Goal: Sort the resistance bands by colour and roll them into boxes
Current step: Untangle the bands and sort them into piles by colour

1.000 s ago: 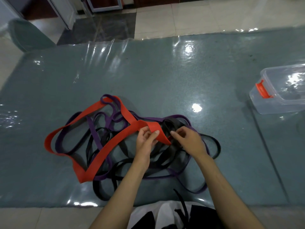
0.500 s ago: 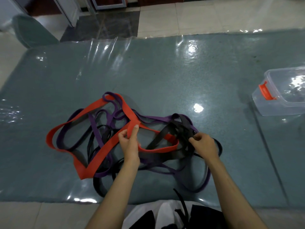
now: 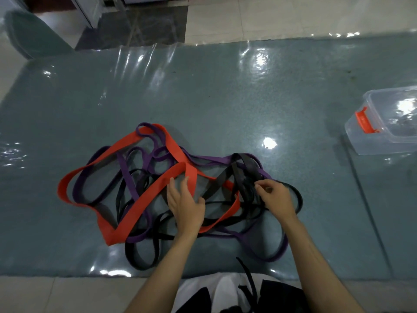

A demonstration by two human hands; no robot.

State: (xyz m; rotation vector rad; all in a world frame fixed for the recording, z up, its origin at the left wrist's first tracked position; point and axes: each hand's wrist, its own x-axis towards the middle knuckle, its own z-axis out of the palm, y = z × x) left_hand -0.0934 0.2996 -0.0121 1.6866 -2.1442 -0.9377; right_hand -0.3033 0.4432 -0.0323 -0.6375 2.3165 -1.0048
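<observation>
A tangle of resistance bands lies on the teal mat [image 3: 225,98] in front of me. A wide red band [image 3: 140,199] loops across the left and middle of it. Purple bands [image 3: 126,175] and black bands [image 3: 225,179] weave over and under it. My left hand [image 3: 185,204] lies flat on the middle of the pile, fingers apart, fingertips touching the red band. My right hand [image 3: 277,197] is at the pile's right side, its fingers pinched on a bunch of black bands. A clear plastic box [image 3: 361,141] with an orange latch [image 3: 365,122] stands at the far right.
A glossy clear plastic sheet covers the mat. Tiled floor borders the mat's far edge [image 3: 270,16] and its near edge. My lap, in black and white clothing [image 3: 225,294], is at the bottom. A dark rounded object [image 3: 29,35] stands at the top left.
My left hand has let go of the red band's fold and now lies flat on the pile. My right hand has moved right from the red band onto the black bands.
</observation>
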